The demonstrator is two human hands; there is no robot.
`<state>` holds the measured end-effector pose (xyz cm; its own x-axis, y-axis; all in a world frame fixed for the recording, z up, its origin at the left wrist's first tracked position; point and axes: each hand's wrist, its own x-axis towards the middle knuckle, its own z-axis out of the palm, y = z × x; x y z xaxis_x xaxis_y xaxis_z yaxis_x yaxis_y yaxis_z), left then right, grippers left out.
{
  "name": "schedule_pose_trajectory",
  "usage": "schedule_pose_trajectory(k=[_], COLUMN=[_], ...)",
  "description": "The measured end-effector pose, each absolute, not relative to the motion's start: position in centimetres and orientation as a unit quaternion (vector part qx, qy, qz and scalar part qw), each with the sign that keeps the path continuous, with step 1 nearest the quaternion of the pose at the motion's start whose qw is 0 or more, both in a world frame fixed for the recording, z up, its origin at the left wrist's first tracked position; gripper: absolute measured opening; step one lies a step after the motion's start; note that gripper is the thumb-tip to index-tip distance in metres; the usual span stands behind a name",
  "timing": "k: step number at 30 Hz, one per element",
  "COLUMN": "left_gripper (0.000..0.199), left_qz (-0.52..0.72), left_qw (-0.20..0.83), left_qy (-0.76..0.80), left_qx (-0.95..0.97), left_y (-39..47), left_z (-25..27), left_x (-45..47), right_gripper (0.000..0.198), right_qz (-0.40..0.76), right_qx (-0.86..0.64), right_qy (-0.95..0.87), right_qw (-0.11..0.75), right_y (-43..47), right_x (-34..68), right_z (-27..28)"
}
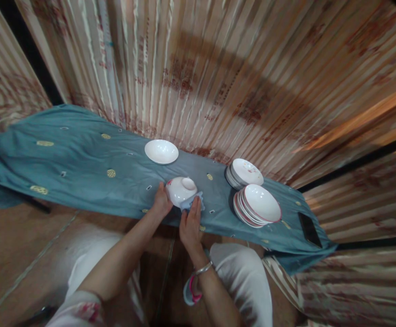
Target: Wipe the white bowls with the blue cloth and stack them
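A white bowl with a red pattern is tipped over, its foot ring facing up and away from me. My left hand grips the bowl's left edge. My right hand presses a light blue cloth against the bowl's lower right side, fingers laid over the cloth. Behind the bowl, a white plate sits apart on the table. To the right stand a stack of red-rimmed bowls and, just behind it, a stack of plates with a floral print on the top one.
A teal patterned cloth covers the long narrow table. Near its right end lies a black phone. Striped curtains hang behind the table, with dark metal poles at the sides.
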<state>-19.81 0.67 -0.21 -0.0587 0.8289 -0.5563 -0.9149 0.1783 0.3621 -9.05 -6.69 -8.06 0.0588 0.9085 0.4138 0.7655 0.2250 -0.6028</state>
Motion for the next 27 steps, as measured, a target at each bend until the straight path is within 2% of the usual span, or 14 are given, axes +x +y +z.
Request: schedule_pose_trajectory(k=[15,21,27], left_gripper=[0.051,0.053,0.056], left_qz=[0.632,0.625,0.611], left_qw=[0.696,0.695,0.709], left_qy=[0.334,0.351,0.349], left_qx=[-0.067,-0.056,-0.044], left_y=[0.9,0.6,0.3], left_z=[-0.9,-0.5,0.0], left_x=[-20.0,-20.0,-19.9], right_gripper=[0.069,0.06,0.058], right_qz=[-0.054,-0.06,-0.049], right_qx=[-0.555,-0.521,-0.498], right_qy=[-0.769,-0.808,-0.836], right_qw=[0.313,0.268,0.225], right_y=[-9.1,-9.3,-8.5], right_x=[-10.1,-10.2,-10.1], right_z=[-8.3,-7.5,-6.3])
